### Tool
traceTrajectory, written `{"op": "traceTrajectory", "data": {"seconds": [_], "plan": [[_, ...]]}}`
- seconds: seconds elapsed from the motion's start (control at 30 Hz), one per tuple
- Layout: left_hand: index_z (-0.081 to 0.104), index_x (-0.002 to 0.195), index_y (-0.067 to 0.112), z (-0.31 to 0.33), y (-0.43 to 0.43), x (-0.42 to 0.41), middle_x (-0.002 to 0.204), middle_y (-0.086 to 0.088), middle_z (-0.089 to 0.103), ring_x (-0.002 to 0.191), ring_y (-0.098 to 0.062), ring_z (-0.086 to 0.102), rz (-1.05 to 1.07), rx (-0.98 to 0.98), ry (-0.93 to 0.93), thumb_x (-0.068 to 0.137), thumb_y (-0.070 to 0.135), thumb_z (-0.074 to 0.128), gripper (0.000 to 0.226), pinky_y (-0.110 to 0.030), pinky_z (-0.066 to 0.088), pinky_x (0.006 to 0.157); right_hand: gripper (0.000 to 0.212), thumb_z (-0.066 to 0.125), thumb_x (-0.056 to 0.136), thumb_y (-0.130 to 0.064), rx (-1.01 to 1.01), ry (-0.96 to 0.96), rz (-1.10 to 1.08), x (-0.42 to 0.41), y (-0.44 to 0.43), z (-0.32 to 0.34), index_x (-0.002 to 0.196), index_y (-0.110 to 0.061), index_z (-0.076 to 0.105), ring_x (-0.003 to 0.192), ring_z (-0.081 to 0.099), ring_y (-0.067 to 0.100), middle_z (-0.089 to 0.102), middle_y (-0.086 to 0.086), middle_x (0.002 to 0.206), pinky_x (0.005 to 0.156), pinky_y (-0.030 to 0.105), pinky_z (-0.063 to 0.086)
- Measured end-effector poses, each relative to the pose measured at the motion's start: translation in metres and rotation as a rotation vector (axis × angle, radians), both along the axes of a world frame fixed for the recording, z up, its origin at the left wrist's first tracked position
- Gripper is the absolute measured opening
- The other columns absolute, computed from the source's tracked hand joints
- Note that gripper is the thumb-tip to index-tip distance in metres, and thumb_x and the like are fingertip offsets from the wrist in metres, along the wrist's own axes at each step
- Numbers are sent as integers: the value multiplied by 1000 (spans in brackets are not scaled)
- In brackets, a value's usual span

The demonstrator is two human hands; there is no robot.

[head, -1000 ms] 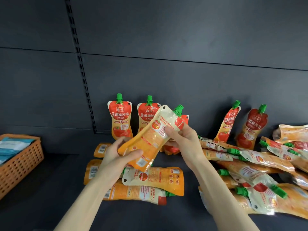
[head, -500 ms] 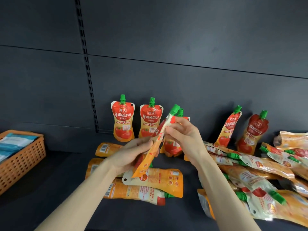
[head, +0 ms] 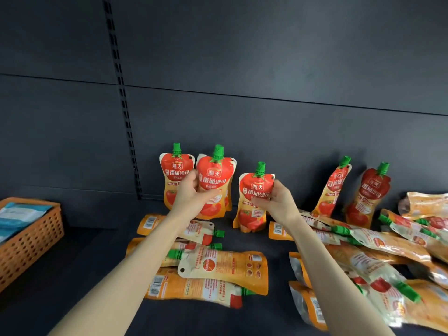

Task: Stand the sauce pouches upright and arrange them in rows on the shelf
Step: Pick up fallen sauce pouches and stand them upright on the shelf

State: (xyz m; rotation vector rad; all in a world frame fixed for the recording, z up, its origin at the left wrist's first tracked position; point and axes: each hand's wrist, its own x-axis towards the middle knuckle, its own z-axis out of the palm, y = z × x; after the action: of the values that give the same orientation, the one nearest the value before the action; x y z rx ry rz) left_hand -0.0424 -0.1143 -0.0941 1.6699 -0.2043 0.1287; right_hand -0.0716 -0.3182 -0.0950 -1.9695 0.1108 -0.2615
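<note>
Red-and-orange tomato sauce pouch with green cap (head: 214, 183): upright, I see it near the shelf's back wall.
Left hand (head: 194, 198): wrapped around that pouch.
Right hand (head: 278, 202): gripping a second upright pouch (head: 254, 197).
Dark shelf (head: 84, 258): other pouches lying flat.

Both bare forearms reach forward and upward, roughly parallel. The left hand (head: 191, 195) is curled, fingers wrapped in a grasp, thumb up. The right hand (head: 278, 202) is also closed in a grip, fingers bent leftward, wrist slightly flexed.
</note>
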Motion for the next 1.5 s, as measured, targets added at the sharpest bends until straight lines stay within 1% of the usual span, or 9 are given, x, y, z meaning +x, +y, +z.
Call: {"op": "traceTrajectory", "data": {"seconds": [0.1,0.23,0.4,0.53,0.63,0.8,1.07,1.37,1.5], "plan": [[53,108,23,-11,-4,10,104,6,63,104,-13,60,-8,4,-11,73,8,77,45,-28,50,87,45,74,77,-11,25,-38,-46,7,-1,-6,118,-9,55,107,62,23,66,9,115,93,46,51],[53,111,21,-22,-8,13,97,13,61,100,-9,59,-85,52,-2,77,6,73,43,-15,47,76,40,74,77,-14,-33,-105,-78,13,3,-10,113,-11,57,100,64,18,67,6,111,87,37,54],[42,134,18,-23,-1,21,123,5,55,115,-10,49,-192,254,30,83,10,68,59,-31,44,97,43,72,79,-8,-74,-62,8,14,-2,-17,117,-13,53,106,61,18,64,1,112,91,34,51],[40,135,18,-22,7,29,129,0,55,121,-17,51,-188,310,14,82,12,69,60,-41,46,100,44,72,79,-7,-96,-53,-4,16,-5,-20,118,-13,52,106,60,17,64,3,114,94,36,50],[40,134,16,-20,9,31,130,-4,56,119,-19,54,-163,312,-13,81,12,70,61,-42,47,98,43,71,81,-9,-130,-74,-38,17,-2,-17,118,-10,50,105,58,15,62,6,118,89,29,48],[39,133,15,-20,10,35,129,-5,57,118,-21,55,-170,329,-21,80,12,70,62,-43,48,97,44,70,81,-11,-139,-76,-47,18,-3,-19,119,-10,48,112,58,22,61,6,120,88,30,47],[37,136,15,-18,18,38,132,-7,55,121,-23,53,-167,342,-14,81,10,69,64,-45,46,100,46,69,82,-13,-128,-60,-42,22,-4,-22,122,-10,47,115,58,22,60,7,125,97,41,49],[39,135,14,-17,15,34,132,-7,55,121,-22,53,-188,340,21,81,10,68,61,-35,46,95,41,70,81,-13,-57,-59,-6,22,-7,-26,117,-10,50,109,61,19,64,6,119,90,32,51],[41,133,15,-19,17,31,130,-6,56,119,-21,55,-213,335,35,81,12,69,60,-40,47,99,40,70,81,-13,-52,-66,6,22,-8,-26,117,-10,51,106,61,16,64,4,117,87,27,50]]}}
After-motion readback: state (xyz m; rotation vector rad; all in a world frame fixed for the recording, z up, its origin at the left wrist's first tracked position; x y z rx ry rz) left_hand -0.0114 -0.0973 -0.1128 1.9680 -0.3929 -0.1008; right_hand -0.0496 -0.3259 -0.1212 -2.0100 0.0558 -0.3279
